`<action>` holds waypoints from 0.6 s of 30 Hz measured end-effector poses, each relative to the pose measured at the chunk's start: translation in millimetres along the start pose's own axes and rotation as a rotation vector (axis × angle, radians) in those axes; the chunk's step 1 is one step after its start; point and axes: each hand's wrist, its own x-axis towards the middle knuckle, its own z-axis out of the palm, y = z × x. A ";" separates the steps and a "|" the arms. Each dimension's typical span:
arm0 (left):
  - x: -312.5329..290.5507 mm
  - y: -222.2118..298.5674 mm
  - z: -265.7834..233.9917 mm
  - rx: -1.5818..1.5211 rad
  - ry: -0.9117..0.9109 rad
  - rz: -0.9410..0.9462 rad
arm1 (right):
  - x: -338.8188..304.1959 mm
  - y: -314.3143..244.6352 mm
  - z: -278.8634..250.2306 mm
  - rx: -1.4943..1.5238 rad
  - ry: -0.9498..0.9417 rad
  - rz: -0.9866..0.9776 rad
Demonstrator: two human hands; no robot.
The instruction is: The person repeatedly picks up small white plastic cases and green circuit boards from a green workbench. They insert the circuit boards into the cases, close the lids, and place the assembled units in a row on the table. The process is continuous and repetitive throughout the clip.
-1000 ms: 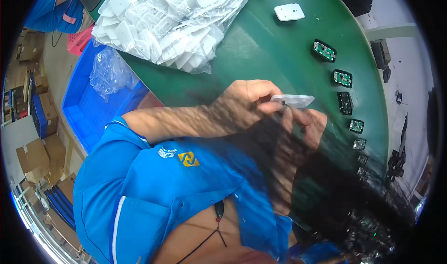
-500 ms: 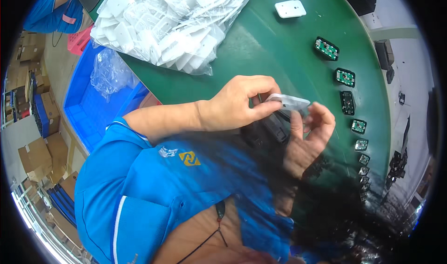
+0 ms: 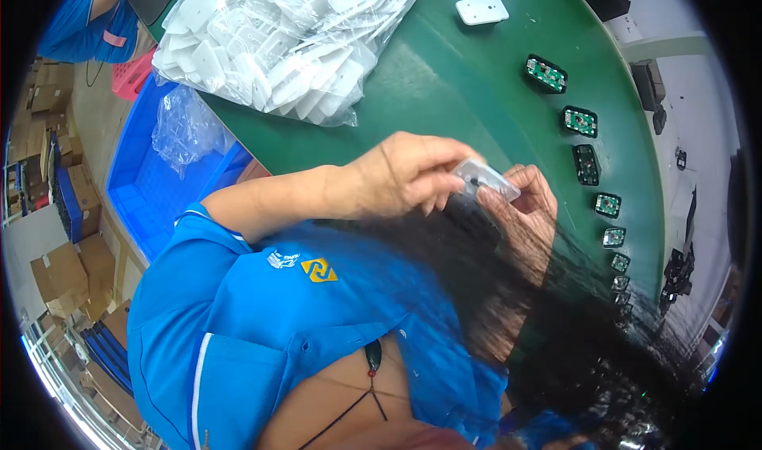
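A small white plastic cover (image 3: 486,178) is held up over the green table, tilted, with a dark spot on its face. My left hand (image 3: 413,172) pinches its left end between thumb and fingers. At the other end my right hand (image 3: 525,212) grips it, thumb on the near face. Strands of dark hair blur the right forearm and the area below the hands. Beyond them stands a row of black housings with green circuit boards, the nearest to my hands being one black housing (image 3: 586,164).
A clear bag of white plastic covers (image 3: 270,45) lies at the far left of the green table (image 3: 444,85). One white piece (image 3: 482,9) sits farther back. A blue bin (image 3: 143,164) with crumpled plastic film stands left of the table. Another person's blue sleeve (image 3: 79,33) shows top left.
My right hand has closed in on the cover's right end, thumb now against it. The cover has turned to show more of its face. The view has shifted slightly.
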 end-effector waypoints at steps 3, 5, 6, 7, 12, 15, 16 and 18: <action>10.4 -14.6 -10.4 -0.079 0.067 0.065 | 10.3 6.9 -1.2 0.078 0.019 0.115; 24.1 -21.4 -20.0 -0.018 0.109 0.082 | 22.5 15.0 -6.6 0.040 -0.003 0.165; 33.0 -24.7 -25.2 0.028 0.128 0.099 | 30.5 14.1 -8.5 -0.035 0.019 0.119; 42.0 -25.4 -30.4 0.074 0.149 0.116 | 39.2 11.8 -9.7 -0.110 0.040 0.072; 83.7 -40.1 -59.1 0.635 0.366 0.233 | 114.7 -2.1 -55.8 -0.997 0.371 -0.540; 102.5 -46.4 -61.8 0.806 0.337 0.394 | 155.2 2.9 -83.6 -1.364 0.225 -0.657; 104.6 -46.4 -63.6 0.860 0.328 0.384 | 163.7 6.9 -83.7 -1.356 0.225 -0.649; 102.0 -46.5 -62.1 0.907 0.285 0.305 | 175.6 12.6 -81.6 -1.337 0.223 -0.636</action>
